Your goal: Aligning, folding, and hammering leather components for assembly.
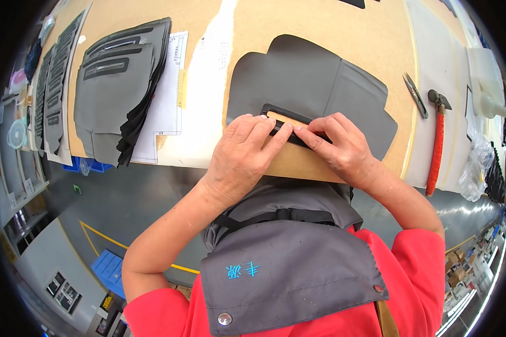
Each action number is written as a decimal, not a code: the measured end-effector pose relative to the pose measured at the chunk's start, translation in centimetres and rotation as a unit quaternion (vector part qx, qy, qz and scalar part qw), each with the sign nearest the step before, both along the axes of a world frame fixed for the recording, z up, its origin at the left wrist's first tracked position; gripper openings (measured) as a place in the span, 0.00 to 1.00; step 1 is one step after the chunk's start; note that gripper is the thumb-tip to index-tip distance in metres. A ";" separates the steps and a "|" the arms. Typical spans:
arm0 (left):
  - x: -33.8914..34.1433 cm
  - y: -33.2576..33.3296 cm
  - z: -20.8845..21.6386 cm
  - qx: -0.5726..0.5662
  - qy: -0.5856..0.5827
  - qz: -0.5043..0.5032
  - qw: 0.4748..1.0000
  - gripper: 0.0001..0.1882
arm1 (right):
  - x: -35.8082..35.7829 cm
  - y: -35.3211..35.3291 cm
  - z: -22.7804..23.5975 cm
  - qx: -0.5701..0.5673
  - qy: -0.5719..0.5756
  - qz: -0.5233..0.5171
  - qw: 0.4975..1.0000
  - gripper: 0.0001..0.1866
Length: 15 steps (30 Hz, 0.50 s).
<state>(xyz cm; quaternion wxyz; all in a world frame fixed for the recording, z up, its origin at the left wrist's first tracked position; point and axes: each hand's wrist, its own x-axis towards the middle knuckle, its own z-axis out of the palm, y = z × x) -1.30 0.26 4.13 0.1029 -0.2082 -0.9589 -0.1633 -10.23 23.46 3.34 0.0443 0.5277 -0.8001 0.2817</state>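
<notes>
A dark grey sheet panel with a notched outline lies at the table's near edge. Near its lower side is a long slot framed by a black strip, and tan board shows through the slot. My left hand is closed at the slot's left end, fingertips on the black strip. From the other side my right hand pinches the same strip between thumb and forefinger. Both sets of fingertips nearly meet at the slot's near edge, and they hide part of it.
A stack of similar grey panels lies at left, partly on a white paper pattern. Thread snips and a red-handled hammer lie at right, near a clear plastic bag. The tan tabletop ends just before my body.
</notes>
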 end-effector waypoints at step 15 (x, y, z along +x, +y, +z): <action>0.3 1.0 0.3 0.016 -0.033 0.009 0.999 0.27 | 0.5 0.9 -0.1 -0.023 -0.082 -0.067 0.994 0.15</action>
